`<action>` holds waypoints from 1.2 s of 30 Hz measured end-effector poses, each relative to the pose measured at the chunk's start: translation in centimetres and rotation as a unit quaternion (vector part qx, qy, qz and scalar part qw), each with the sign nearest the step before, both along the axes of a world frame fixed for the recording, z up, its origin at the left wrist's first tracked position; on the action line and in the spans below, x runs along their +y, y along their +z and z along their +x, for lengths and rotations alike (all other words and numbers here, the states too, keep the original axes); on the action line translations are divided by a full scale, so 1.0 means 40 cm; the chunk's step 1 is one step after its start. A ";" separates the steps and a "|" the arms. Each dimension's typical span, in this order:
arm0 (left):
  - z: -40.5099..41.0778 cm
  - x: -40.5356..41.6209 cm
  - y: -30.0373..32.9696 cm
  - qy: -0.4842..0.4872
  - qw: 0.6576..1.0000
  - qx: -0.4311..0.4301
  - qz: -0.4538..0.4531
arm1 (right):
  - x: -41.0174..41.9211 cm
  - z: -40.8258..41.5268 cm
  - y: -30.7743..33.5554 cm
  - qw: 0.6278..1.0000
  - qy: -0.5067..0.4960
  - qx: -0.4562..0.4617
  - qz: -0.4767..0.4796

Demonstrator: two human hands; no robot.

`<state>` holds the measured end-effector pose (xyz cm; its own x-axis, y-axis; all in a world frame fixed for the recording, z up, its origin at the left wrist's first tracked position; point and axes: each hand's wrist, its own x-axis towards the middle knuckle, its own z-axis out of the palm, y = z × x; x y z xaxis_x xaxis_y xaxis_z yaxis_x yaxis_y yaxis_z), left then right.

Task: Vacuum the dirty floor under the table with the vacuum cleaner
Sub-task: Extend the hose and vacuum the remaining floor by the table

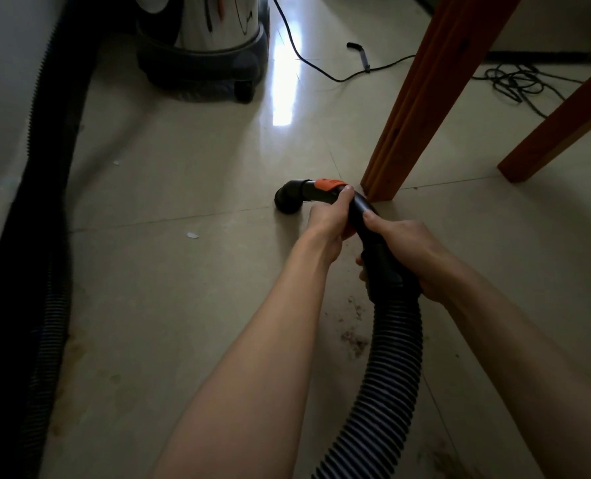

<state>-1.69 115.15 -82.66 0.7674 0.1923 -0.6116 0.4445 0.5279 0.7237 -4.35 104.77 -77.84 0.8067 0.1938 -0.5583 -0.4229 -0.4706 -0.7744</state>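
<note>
My two forearms reach up from the bottom edge; my left hand (pixel 332 219) and right hand (pixel 404 252) both clamp the black hose handle (pixel 373 233) at centre. Its nozzle (pixel 287 197) touches the tiles beside the table leg (pixel 421 108). The crumbs (pixel 352 335) lie lower right, so I judge I should draw the nozzle back slowly, flat to the floor.

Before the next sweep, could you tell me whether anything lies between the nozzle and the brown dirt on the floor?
Nothing rests on the floor between them, but the dirt sits behind the nozzle, beside the ribbed hose and under the hands' grip.
</note>
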 end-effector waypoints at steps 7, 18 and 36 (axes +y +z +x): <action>-0.012 -0.020 0.012 -0.026 1.000 -0.018 -0.001 | -0.007 -0.022 -0.002 0.998 -0.020 -0.038 -0.035; -0.058 -0.131 0.019 -0.068 0.997 -0.025 -0.001 | -0.106 -0.087 0.050 0.998 -0.047 -0.021 -0.040; -0.062 -0.200 0.044 -0.071 0.996 -0.020 -0.053 | -0.156 -0.089 0.079 0.994 -0.091 0.002 -0.060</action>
<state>-4.16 107.16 -80.90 0.8060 0.0153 -0.5917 0.4928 0.5363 0.6852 -7.91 98.54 -74.69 0.8205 -0.0238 -0.5712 -0.5118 -0.4757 -0.7154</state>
